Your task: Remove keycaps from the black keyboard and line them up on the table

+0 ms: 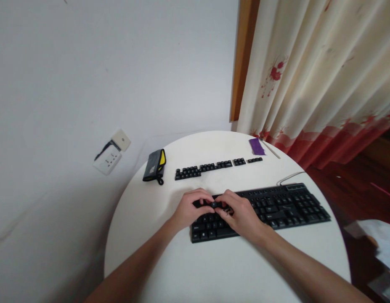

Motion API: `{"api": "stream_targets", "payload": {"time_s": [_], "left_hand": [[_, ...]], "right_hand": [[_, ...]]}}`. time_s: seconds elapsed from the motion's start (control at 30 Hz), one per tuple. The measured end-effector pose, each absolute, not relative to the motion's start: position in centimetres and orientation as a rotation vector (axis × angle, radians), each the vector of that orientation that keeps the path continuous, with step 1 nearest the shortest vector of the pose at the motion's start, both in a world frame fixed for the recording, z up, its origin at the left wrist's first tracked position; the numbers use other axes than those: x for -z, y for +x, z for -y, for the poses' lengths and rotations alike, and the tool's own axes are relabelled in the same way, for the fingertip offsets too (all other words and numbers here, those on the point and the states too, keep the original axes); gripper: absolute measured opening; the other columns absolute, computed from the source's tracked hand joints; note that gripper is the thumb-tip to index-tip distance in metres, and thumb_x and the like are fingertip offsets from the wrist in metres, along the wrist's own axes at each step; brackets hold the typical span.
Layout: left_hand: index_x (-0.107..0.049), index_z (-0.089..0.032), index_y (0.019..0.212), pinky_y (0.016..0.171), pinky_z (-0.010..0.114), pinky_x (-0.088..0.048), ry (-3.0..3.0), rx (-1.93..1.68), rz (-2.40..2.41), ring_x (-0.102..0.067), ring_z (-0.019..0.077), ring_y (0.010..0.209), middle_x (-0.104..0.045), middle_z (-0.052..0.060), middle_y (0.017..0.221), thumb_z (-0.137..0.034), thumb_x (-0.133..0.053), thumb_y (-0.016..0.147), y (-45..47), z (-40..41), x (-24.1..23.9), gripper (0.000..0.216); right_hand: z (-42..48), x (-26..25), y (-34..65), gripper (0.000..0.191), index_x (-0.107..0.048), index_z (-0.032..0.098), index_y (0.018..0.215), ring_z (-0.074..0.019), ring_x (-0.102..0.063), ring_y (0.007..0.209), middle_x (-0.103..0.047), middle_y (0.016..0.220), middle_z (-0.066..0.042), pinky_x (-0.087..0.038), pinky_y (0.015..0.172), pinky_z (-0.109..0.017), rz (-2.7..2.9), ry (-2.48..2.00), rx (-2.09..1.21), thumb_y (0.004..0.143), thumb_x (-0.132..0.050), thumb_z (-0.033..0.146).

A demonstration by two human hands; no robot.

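A black computer keyboard (278, 206) lies on the round white table, some of its keys removed from the upper rows. My left hand (194, 207) is over its left part, thumb and fingers pinched at a small black keycap (214, 205). From the other side my right hand (241, 211) closes on the same keycap with thumb and index finger. The fingers hide part of the keyboard. Beyond it, loose black keycaps (208, 167) stand in a long row sorted into groups.
The white table (169, 269) stands against a wall with a socket (107, 160). On it are a black-and-yellow pouch (154, 165), a purple cloth (256, 147), a thin pale stick (271, 150) and the keyboard cable (291, 176). A curtain (298, 75) hangs behind at right.
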State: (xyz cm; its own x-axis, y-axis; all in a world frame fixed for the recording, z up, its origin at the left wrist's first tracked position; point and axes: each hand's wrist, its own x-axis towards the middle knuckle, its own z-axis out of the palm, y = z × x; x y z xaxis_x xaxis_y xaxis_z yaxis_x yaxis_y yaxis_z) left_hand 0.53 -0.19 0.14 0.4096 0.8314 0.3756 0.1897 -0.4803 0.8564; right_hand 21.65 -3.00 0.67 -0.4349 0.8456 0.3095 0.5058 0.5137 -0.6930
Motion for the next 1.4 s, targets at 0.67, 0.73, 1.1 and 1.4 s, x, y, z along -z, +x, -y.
{"api": "stream_targets", "payload": {"time_s": [0.67,0.73,1.1,1.4], "left_hand": [[-0.072,-0.017,0.099,0.073,0.028,-0.050,1.909,-0.944,-0.984,-0.066,0.0182,0.080,-0.072,0.007,0.086,-0.040,-0.061,0.090,0.3,0.0,0.1,0.027],[-0.071,-0.016,0.101,0.076,0.029,-0.050,1.856,-0.972,-1.002,-0.066,0.0180,0.081,-0.072,0.007,0.086,-0.040,-0.050,0.096,0.2,0.0,0.3,0.032],[-0.067,-0.012,0.073,0.046,0.022,-0.038,1.429,-1.626,-1.256,-0.051,0.0110,0.048,-0.060,0.003,0.055,-0.050,-0.044,0.096,-1.9,-2.2,-0.2,0.049],[-0.066,-0.013,0.069,0.047,0.022,-0.037,1.345,-1.651,-1.267,-0.049,0.0103,0.046,-0.057,0.001,0.052,-0.053,-0.046,0.093,-2.7,-3.0,0.6,0.051]], "right_hand": [[2.5,-0.1,21.8,0.009,-0.066,0.022,0.097,-0.0150,-0.060,0.072,-0.061,0.083,-0.002,-0.046,0.068,-0.025,2.038,-1.127,-0.648,0.089,-0.062,0.024],[2.3,-0.2,22.0,0.008,-0.066,0.021,0.094,-0.0155,-0.060,0.072,-0.060,0.081,-0.002,-0.046,0.067,-0.025,2.011,-1.153,-0.618,0.089,-0.062,0.025],[-4.2,0.6,21.4,0.013,-0.071,0.021,0.092,-0.0198,-0.064,0.080,-0.070,0.087,-0.005,-0.041,0.070,-0.026,2.178,-1.596,-0.425,0.086,-0.065,0.030],[-8.0,1.2,16.2,0.014,-0.071,0.022,0.089,-0.0215,-0.067,0.085,-0.074,0.090,-0.006,-0.037,0.065,-0.025,2.258,-1.754,-0.450,0.086,-0.061,0.032]]}}
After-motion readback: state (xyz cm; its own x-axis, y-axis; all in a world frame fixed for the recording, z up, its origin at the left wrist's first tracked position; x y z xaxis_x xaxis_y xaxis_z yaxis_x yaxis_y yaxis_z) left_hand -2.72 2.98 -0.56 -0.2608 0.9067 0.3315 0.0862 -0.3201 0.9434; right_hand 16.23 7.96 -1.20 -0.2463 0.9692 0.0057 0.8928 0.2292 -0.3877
